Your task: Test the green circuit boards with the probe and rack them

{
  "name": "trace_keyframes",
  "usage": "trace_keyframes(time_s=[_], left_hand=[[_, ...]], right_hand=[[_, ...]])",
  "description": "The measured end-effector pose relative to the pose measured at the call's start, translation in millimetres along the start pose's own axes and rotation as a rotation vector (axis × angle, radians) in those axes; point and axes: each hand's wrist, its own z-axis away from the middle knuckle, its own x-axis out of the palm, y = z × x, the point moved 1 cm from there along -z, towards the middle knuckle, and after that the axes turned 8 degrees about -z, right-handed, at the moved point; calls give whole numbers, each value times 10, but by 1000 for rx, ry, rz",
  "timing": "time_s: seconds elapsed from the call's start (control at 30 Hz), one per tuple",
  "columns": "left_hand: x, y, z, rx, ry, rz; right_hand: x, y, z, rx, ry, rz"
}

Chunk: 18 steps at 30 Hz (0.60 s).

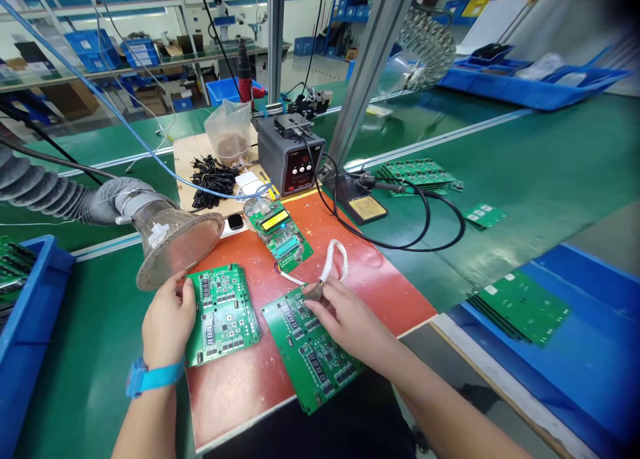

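Note:
My left hand (169, 318), a blue band on its wrist, pinches the left upper edge of a stack of green circuit boards (220, 316). Between the fingers of my right hand (347, 312) is a small brownish connector (315, 291) on a white-wrapped cable (327, 262). That connector is over the upper part of a single circuit board (310, 359), which lies tilted at the mat's front edge; whether they touch I cannot tell. Behind them sits a green tester board (285, 239) with a lit yellow display and a white cable.
On the left a fume extractor hood (183, 242) hangs close to the stack. A soldering station (295, 156), its iron stand (360, 202) and looping black cable stand behind the red mat (235, 406). Black leads (213, 182) lie back left. Blue trays (575, 386) hold boards on both sides.

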Motion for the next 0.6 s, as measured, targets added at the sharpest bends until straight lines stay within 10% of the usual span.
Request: trace_keyframes(time_s=[0.2, 0.37, 0.6], left_hand=[[-31, 48, 81, 77, 179, -132], [-24, 119, 152, 437, 439, 36], [40, 198, 183, 699, 300, 90]], right_hand=[[9, 22, -5, 10, -8, -2], [1, 20, -2, 13, -8, -12], [2, 1, -2, 10, -8, -9]])
